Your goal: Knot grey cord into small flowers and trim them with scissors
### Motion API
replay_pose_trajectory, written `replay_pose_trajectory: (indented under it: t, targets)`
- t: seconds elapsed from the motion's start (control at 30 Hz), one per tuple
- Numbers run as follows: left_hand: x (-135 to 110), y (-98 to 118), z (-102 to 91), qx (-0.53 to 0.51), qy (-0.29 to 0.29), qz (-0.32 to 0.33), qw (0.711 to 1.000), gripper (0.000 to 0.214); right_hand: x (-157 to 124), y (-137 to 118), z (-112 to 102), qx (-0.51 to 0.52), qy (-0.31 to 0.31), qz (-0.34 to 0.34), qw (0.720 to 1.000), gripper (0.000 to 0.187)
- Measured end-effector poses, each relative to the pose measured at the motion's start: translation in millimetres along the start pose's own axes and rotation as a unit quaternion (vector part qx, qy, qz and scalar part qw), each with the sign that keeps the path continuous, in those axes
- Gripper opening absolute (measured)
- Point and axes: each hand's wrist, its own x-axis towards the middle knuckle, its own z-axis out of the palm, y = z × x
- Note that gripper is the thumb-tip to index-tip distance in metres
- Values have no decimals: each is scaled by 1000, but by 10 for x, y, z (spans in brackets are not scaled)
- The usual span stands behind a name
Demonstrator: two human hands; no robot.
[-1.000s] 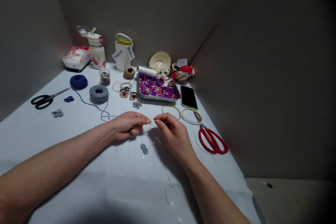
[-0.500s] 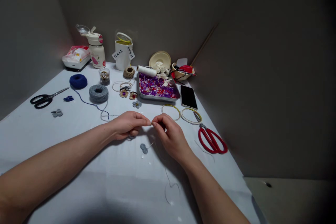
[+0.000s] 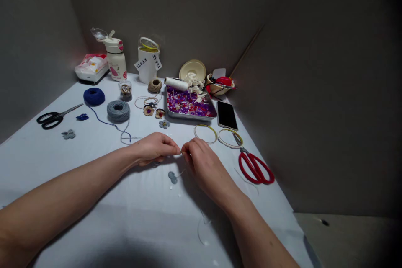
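Observation:
Over the middle of the table my left hand and my right hand meet fingertip to fingertip. Each is closed in a pinch; whatever lies between the fingertips is too small to make out. Just below them a small grey crocheted piece rests on the white cloth, with a short pale thread end beside it. A thin thread curls on the table below my right hand. Left of my hands, grey yarn from the grey ball trails toward my left wrist.
At the back stands a metal tray of purple and red beads. Red-handled scissors, two hoops and a phone lie right. Black scissors, blue yarn and a bottle are left.
My right hand has turned over slightly, its fingers curling closer together and its wrist shifting right. My left hand stays nearly in place, still pinched.

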Motion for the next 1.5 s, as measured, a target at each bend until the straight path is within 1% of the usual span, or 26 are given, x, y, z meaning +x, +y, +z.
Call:
replay_pose_trajectory:
  t: [0.1, 0.2, 0.27, 0.33, 0.4, 0.47, 0.53, 0.6, 0.67, 0.73, 0.8, 0.9, 1.03, 1.3, 1.4, 1.5]
  targets:
    - [-14, 36, 86, 46, 47, 30, 997, 13, -25, -35, -6, -69, -10, 1, 998, 17]
    - [-38, 68, 156, 131, 81, 81, 985, 8, -49, -62, -6, -119, -28, 6, 992, 20]
    - [-49, 67, 180, 184, 91, 110, 973, 9, -60, -73, -10, -137, -42, 9, 990, 21]
    - [-53, 55, 191, 211, 101, 126, 964, 10, -63, -76, -15, -125, -42, 15, 991, 22]
    - [-55, 50, 198, 201, 113, 133, 964, 10, -54, -67, -18, -69, -18, 35, 997, 18]
    - [-53, 59, 205, 150, 132, 134, 970, 8, -35, -52, -14, 27, 31, 73, 996, 15]
    - [-48, 80, 213, 70, 151, 124, 978, 8, -11, -36, 0, 135, 92, 128, 978, 15]
    - [-42, 98, 223, -15, 158, 109, 981, 13, 11, -24, 29, 230, 135, 189, 945, 15]
    - [-38, 103, 234, -83, 150, 97, 980, 17, 25, -18, 68, 302, 145, 236, 912, 15]
    - [-39, 96, 247, -121, 140, 88, 979, 18, 33, -20, 109, 351, 138, 258, 889, 17]
    - [-43, 83, 258, -134, 138, 87, 977, 18, 38, -27, 138, 378, 135, 265, 877, 18]
    - [-43, 69, 269, -128, 148, 97, 976, 16, 48, -42, 153, 393, 144, 270, 867, 18]
    - [-34, 66, 269, -116, 157, 102, 975, 14, 64, -53, 147, 397, 150, 273, 863, 17]
    - [-28, 41, 275, -87, 148, 111, 979, 16, 63, -21, 177, 389, 152, 272, 867, 17]
    - [-32, 28, 274, -70, 146, 107, 981, 16, 58, 0, 187, 382, 143, 260, 875, 17]
    - [-26, 19, 256, -38, 143, 107, 983, 18, 55, 23, 189, 358, 127, 248, 891, 17]
